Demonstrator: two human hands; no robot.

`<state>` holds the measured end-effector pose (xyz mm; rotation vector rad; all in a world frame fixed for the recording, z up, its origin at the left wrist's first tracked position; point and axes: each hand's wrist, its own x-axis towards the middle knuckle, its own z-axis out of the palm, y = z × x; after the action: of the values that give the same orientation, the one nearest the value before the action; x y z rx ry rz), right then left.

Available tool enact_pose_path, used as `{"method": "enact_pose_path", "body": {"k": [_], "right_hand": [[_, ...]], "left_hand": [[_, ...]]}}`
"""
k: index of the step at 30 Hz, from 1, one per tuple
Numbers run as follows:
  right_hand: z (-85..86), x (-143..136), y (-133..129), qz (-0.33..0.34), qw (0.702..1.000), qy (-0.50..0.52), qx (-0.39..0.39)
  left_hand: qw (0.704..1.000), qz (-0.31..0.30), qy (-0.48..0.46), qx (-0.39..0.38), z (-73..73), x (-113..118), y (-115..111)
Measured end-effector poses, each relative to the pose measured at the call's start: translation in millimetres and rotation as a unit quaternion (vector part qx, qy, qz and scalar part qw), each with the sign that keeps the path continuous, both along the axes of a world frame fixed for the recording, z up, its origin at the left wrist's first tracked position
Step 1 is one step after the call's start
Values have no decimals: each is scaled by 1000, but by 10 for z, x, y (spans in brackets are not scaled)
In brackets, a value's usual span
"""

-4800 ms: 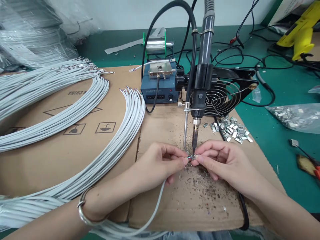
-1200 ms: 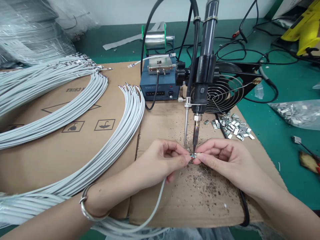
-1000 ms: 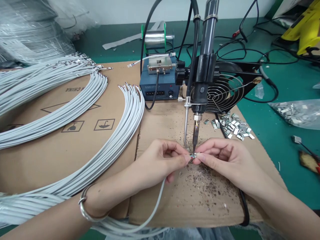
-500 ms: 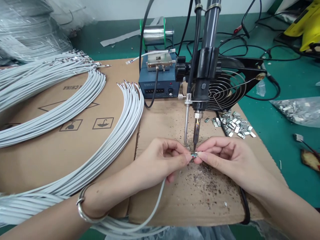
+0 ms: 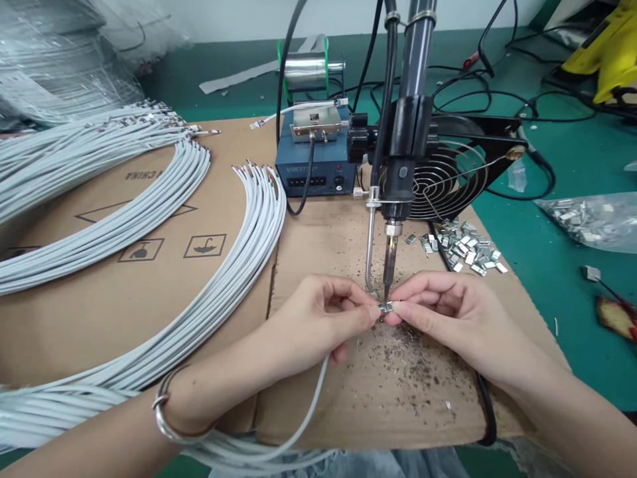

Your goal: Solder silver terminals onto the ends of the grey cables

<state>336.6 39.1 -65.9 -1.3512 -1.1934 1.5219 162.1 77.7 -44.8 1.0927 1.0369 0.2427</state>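
Observation:
My left hand (image 5: 328, 315) is closed in a pinch around the end of a white cable (image 5: 314, 401), which trails down below the palm. Facing it, my right hand (image 5: 440, 312) pinches a small metal connector (image 5: 387, 307) between thumb and fingers. Cable end and connector meet right under the tip of a mounted soldering iron (image 5: 391, 262). A thin metal solder feed tube (image 5: 370, 245) comes down beside the iron and ends near my left fingertips. My fingers partly cover the joint, so the wires there are hard to make out.
Loose connectors (image 5: 470, 247) lie right of the iron, before a black fan (image 5: 432, 176). Bundled white cables (image 5: 233, 285) curve across the cardboard (image 5: 318, 245) at left. Behind stand a blue soldering controller (image 5: 316, 162) and a solder spool (image 5: 304, 70). A bag of connectors (image 5: 592, 219) lies at right.
Almost nothing differs. Both hands keep their pinch under the iron tip; the view has shifted very slightly.

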Motion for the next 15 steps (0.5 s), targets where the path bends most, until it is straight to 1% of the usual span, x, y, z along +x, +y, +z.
{"method": "enact_pose_path", "body": {"k": [6,11,15], "right_hand": [[2,10,-16,8,1000,-6,-16],[1,-1,-1,7,1000,3,-24],[22,-24,10,10,999,-9,-36]], "left_hand": [[1000,0,4,-3,2,-5,3],[1000,1,6,-3,-33,-11,7],[1000,-1,6,2,-65,-16,4]]}}
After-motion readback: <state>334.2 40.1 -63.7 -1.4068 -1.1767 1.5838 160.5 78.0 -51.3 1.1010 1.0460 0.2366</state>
